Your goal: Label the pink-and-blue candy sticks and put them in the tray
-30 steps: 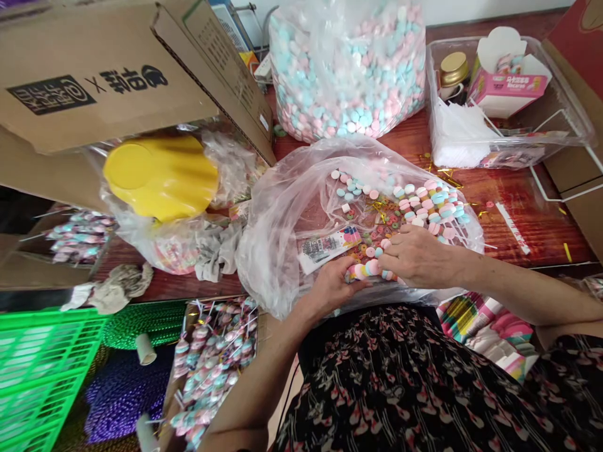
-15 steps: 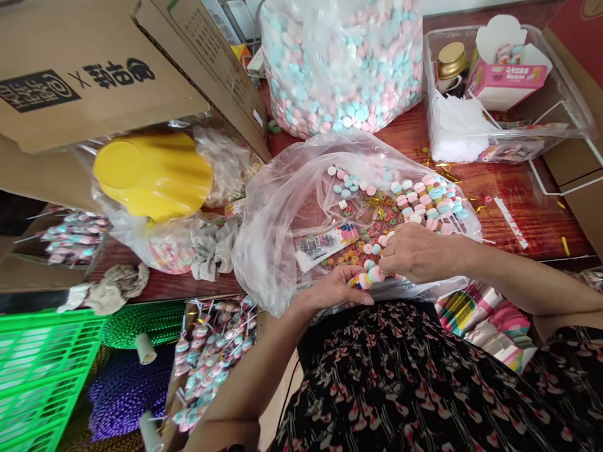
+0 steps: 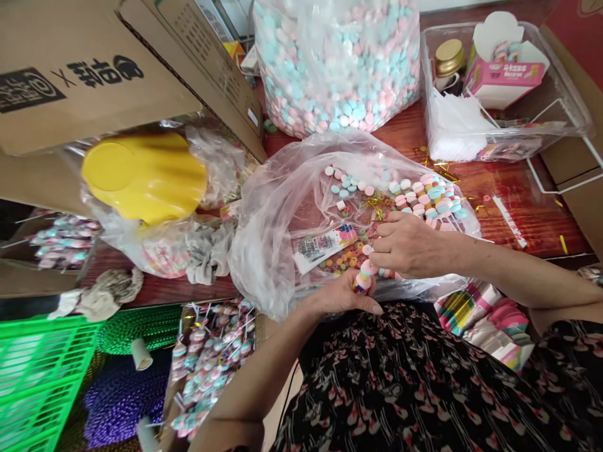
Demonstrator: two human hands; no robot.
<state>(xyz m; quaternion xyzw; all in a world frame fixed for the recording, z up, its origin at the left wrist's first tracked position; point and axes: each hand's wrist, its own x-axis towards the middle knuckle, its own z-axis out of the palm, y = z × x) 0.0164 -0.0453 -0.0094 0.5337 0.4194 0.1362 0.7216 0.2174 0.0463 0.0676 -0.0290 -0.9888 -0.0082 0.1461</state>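
Observation:
My left hand is closed round a candy skewer, a short stack of pink, yellow and blue candies, tilted up to the right. At the stack's upper end, the fingers of my right hand are bent and pressed on the pink candy there; the fingertips are partly hidden. Beneath both hands spreads a clear plastic bag. On it lie small ring candies, a printed white wrapper and a pile of pastel candies beyond my right hand.
A big bag of pastel candies stands at the back. At right is a clear bin with a pink box. Left are a yellow scalloped container, cardboard boxes, finished skewers and a green crate.
The skewer in my left hand has turned more upright, and my left thumb sticks out further. My right hand has shifted slightly left and down. The whole view has drifted a little.

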